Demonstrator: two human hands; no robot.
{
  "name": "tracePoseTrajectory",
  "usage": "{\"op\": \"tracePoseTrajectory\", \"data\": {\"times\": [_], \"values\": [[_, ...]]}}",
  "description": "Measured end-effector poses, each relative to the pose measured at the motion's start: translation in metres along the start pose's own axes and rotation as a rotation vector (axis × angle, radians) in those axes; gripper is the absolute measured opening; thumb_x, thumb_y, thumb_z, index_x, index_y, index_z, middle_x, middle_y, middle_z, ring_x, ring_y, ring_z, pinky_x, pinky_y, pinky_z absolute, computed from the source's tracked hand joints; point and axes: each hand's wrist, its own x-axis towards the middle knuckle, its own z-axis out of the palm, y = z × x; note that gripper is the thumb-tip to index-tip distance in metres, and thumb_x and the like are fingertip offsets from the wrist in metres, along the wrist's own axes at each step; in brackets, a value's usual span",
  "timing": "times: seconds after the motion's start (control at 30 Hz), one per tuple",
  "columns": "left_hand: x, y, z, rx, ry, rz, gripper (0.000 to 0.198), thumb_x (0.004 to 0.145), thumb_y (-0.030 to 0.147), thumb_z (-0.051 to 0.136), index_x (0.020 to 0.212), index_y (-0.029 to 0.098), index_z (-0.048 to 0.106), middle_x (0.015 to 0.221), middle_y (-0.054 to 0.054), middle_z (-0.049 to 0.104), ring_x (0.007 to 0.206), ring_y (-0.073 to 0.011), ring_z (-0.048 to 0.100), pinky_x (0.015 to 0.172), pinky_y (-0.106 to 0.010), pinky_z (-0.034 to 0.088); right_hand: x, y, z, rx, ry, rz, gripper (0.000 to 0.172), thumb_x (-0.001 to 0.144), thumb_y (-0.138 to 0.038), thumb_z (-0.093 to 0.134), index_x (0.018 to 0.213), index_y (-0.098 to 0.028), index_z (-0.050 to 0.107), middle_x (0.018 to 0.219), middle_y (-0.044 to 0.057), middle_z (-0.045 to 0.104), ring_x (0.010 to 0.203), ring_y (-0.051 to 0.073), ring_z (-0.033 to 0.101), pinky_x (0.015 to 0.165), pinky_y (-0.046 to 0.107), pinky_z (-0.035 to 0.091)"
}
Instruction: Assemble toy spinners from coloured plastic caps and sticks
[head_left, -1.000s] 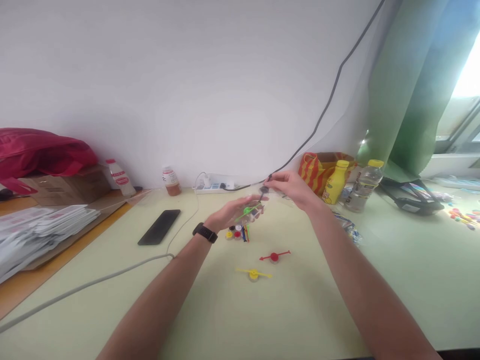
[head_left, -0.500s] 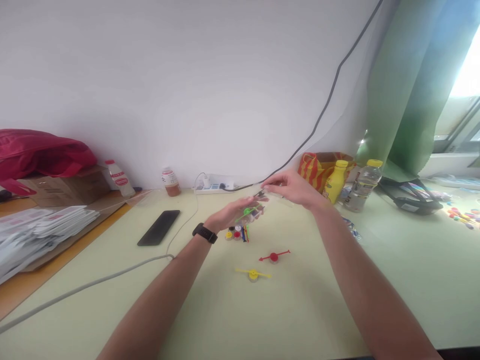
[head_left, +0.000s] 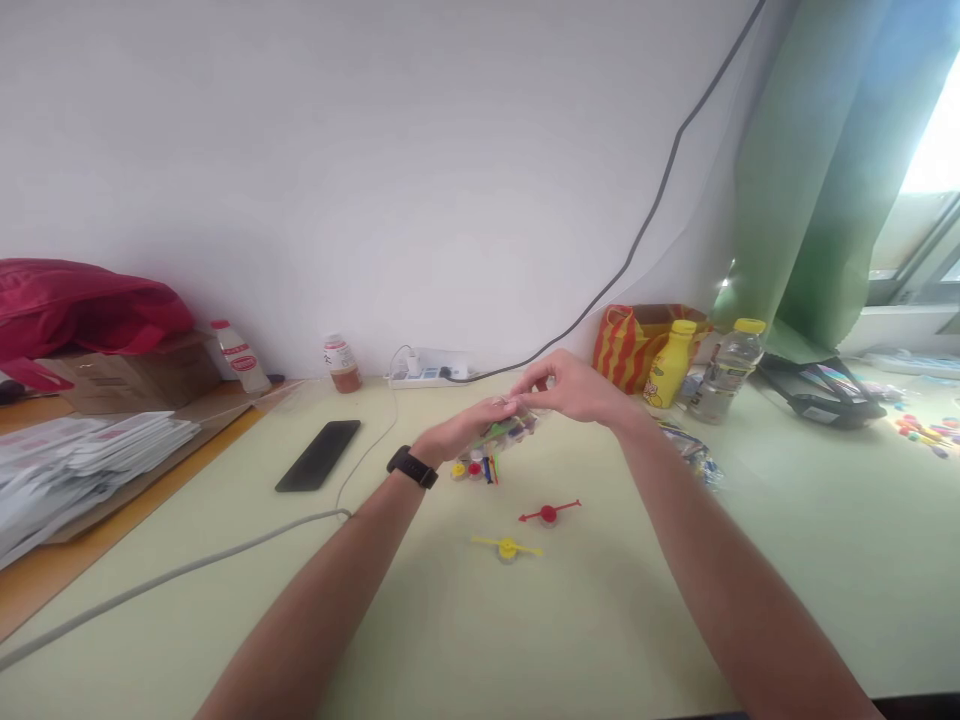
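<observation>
My left hand [head_left: 459, 428], with a black watch on its wrist, is closed on a small clear plastic bag [head_left: 519, 430]. Green and darker coloured pieces show through the plastic. At the bag's upper edge, the thumb and fingers of my right hand [head_left: 576, 390] pinch close to my left thumb; the bag edge between them is partly hidden. Beneath my left hand lie round yellow and red discs [head_left: 474, 470] and thin coloured sticks [head_left: 490, 470]. Nearer me rest a red arrow spinner [head_left: 548, 515] and a yellow arrow spinner [head_left: 508, 549], each on a round base.
A black phone [head_left: 318, 456] and a grey cable [head_left: 187, 565] lie on the left. By the wall stand a power strip [head_left: 431, 372] and a drink bottle [head_left: 342, 363]. To the right are a yellow bottle [head_left: 670, 365], a clear bottle [head_left: 726, 375] and a crinkled plastic packet [head_left: 694, 455].
My right hand has moved slightly left and down onto the bag's edge, close to my left thumb. The bag now covers more of the green piece. Both spinners stay put.
</observation>
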Motion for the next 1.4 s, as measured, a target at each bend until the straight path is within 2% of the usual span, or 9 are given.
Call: {"op": "tracePoseTrajectory", "data": {"times": [0.13,0.27,0.47,0.57,0.67,0.77,0.93,1.17,1.4], "values": [[0.001,-0.001,0.000,0.018,0.010,0.008,0.040,0.095,0.053,0.064,0.114,0.018,0.072,0.115,-0.012,0.070,0.115,-0.0274,0.059,0.106,-0.042,0.040,-0.003,-0.003,-0.001,0.013,-0.069,-0.037,0.020,0.083,-0.037,0.069,0.084,-0.023,0.083,0.074,0.000,0.073,0.070,0.019,0.060,0.062,0.030,0.042],[0.000,0.000,0.002,0.040,-0.010,0.004,0.041,0.095,0.051,0.064,0.120,0.020,0.071,0.119,-0.011,0.068,0.117,-0.0274,0.057,0.106,-0.040,0.040,-0.008,-0.009,-0.004,0.044,-0.170,-0.037,0.021,0.088,-0.035,0.065,0.094,-0.026,0.083,0.091,0.001,0.078,0.082,0.022,0.066,0.069,0.031,0.047],[0.001,0.000,-0.002,0.035,0.058,0.028,0.042,0.097,0.053,0.060,0.118,0.018,0.072,0.126,-0.013,0.066,0.111,-0.0255,0.059,0.103,-0.038,0.040,-0.013,-0.014,-0.017,0.157,-0.196,-0.059,0.027,0.092,-0.042,0.061,0.104,-0.025,0.078,0.099,0.003,0.079,0.100,0.025,0.069,0.090,0.035,0.049],[-0.001,0.000,-0.005,0.009,0.029,-0.007,0.053,0.095,0.058,0.062,0.132,0.020,0.065,0.126,-0.016,0.067,0.104,-0.0247,0.062,0.094,-0.038,0.044,-0.013,-0.010,-0.022,0.028,-0.079,-0.094,0.012,0.084,-0.029,0.067,0.087,-0.024,0.077,0.092,0.002,0.077,0.096,0.024,0.068,0.093,0.036,0.047],[-0.004,-0.002,-0.006,0.011,-0.048,-0.058,0.072,0.087,0.052,0.076,0.149,0.025,0.050,0.125,-0.017,0.068,0.102,-0.0253,0.065,0.089,-0.038,0.046,-0.010,-0.003,-0.021,0.003,0.101,-0.103,0.016,0.083,-0.021,0.059,0.071,-0.023,0.070,0.086,0.003,0.074,0.093,0.023,0.066,0.094,0.037,0.046],[-0.004,-0.006,-0.001,0.121,-0.062,-0.097,0.074,0.080,0.040,0.085,0.146,0.025,0.055,0.110,-0.013,0.072,0.101,-0.0243,0.066,0.089,-0.037,0.047,-0.005,0.007,-0.018,0.024,0.179,-0.146,0.016,0.082,-0.018,0.057,0.069,-0.023,0.066,0.101,0.004,0.072,0.102,0.024,0.064,0.098,0.038,0.045],[0.004,-0.011,0.013,0.222,0.021,-0.074,0.044,0.078,0.041,0.086,0.115,0.019,0.073,0.115,-0.013,0.071,0.105,-0.0254,0.065,0.095,-0.040,0.049,0.001,0.026,-0.015,0.045,0.235,-0.126,0.013,0.082,-0.022,0.059,0.072,-0.023,0.067,0.123,0.006,0.063,0.117,0.025,0.059,0.101,0.041,0.045],[0.010,-0.015,0.023,0.170,0.139,-0.025,0.050,0.080,0.044,0.084,0.120,0.018,0.068,0.110,-0.013,0.071,0.099,-0.0245,0.069,0.089,-0.039,0.053,0.006,0.041,-0.015,0.095,0.336,-0.075,0.014,0.083,-0.022,0.056,0.076,-0.023,0.069,0.121,0.008,0.064,0.115,0.025,0.059,0.094,0.039,0.048],[0.016,-0.029,0.018,0.221,0.377,0.045,0.043,0.078,0.045,0.086,0.106,0.017,0.071,0.104,-0.009,0.072,0.095,-0.0206,0.067,0.088,-0.036,0.051,0.003,0.038,-0.017,0.113,0.394,-0.012,0.025,0.094,-0.032,0.050,0.106,-0.029,0.072,0.124,0.003,0.064,0.113,0.023,0.059,0.097,0.039,0.047]]}}
